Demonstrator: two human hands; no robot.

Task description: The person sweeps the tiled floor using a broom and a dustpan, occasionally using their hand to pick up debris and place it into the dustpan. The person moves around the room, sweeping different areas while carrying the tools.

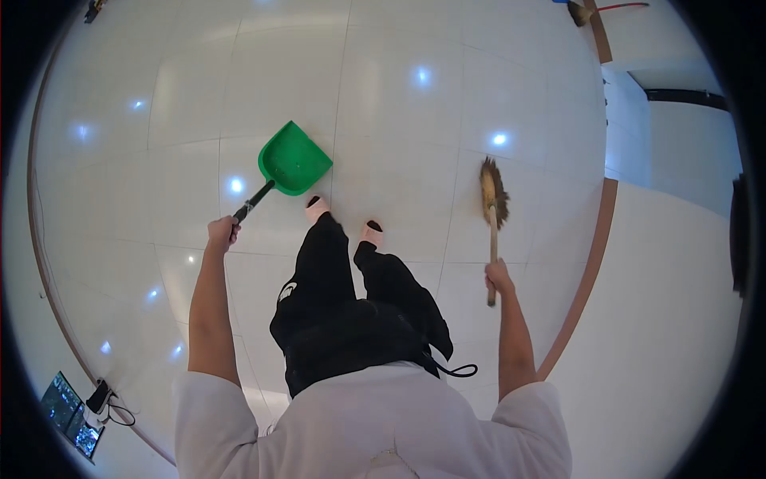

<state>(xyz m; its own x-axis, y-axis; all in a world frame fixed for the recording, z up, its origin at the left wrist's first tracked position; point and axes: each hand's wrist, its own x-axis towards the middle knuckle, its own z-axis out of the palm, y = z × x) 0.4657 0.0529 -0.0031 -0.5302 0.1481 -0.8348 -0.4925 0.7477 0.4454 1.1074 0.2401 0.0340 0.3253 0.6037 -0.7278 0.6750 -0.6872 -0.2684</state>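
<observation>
My left hand (223,232) is wrapped round the dark handle of a green dustpan (297,160), whose wide pan reaches out over the tiled floor ahead of my left foot. In my right hand (499,276) is the wooden handle of a short broom (493,191). Its brown bristles point away from me, to the right of my feet. The broom's butt end sticks out below my fist. Dustpan and broom are well apart, with my legs and feet between them.
Glossy pale tiles (383,104) cover the floor and reflect several lights. Brown skirting (586,287) runs along the right wall. A second broom (580,13) lies at the upper right. At the lower left are a screen (68,411) and a cable (121,412).
</observation>
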